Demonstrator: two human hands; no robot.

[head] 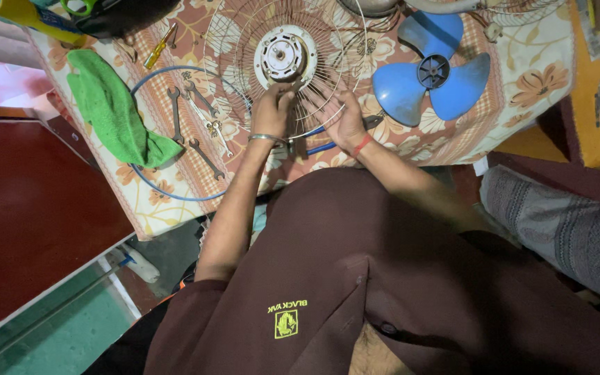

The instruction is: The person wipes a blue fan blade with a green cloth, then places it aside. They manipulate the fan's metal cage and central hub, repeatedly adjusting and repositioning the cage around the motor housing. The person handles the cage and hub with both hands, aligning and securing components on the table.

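Wire fan guard [244,42] with round motor hub [285,57], flat on flowered tablecloth [522,90]; left hand [272,111] pinching hub's lower edge, right hand [345,121] fingers spread over the wires; blue fan blade [428,76] apart at right, wrenches [196,118] and green cloth [109,111] at left.

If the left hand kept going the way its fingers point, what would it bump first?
Probably the round white motor housing at the wire fan guard's centre; the left hand already seems to touch its lower edge, though depth is unclear.
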